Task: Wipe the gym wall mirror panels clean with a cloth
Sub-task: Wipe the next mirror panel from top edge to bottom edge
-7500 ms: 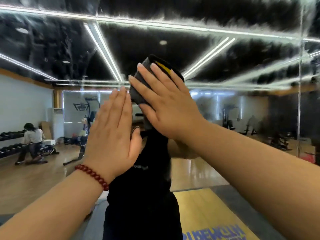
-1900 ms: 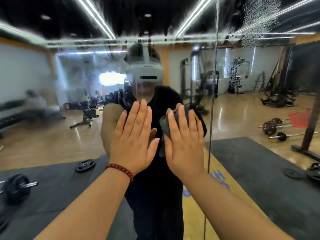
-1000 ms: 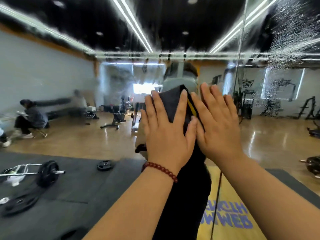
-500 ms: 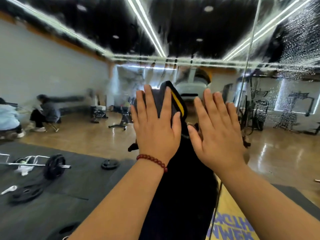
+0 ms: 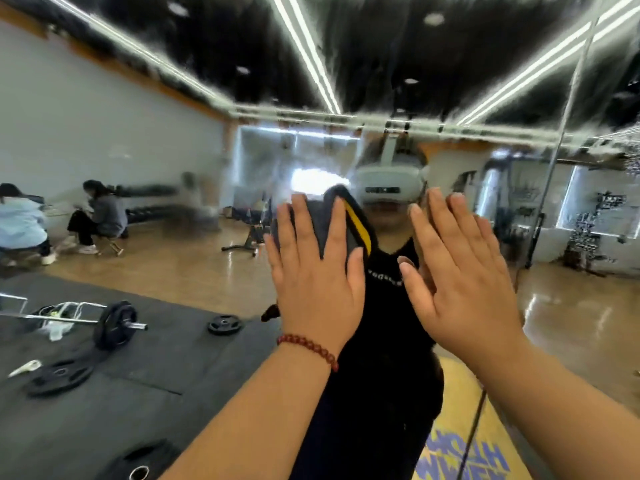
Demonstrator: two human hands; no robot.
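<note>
- Cloth (image 5: 320, 223) is pinned flat to the mirror (image 5: 145, 140) under my left hand (image 5: 317, 289); its free end pokes out past the fingertips toward 12 o'clock, and its yellow edge runs from about 11 down to 5 beside the index finger. So its long axis stands roughly upright on the glass.
- Left hand's fingers are straight and spread, pressing the cloth rather than curling round it. A red bead bracelet (image 5: 308, 344) sits on that wrist.
- My right hand (image 5: 460, 289) is just beside it at 3 o'clock, fingers also straight and spread. It carries nothing, and I can't tell for certain that the palm touches the glass.
- The left hand is the one on the cloth, so I judge the next stroke is its to make.
- The panel seam (image 5: 557, 140) lies further out at 2 o'clock, running down past my right forearm. Hazy streaks show on the glass at 12 o'clock, and speckled droplets at the far 3 o'clock edge beyond the seam.
- In the reflection, plates and a barbell (image 5: 114, 325) lie at 9 o'clock.
- Against half a second ago, the hands keep the same arrangement, with the view a little lower. Nearly two seconds back, the cloth was under my right hand instead.
</note>
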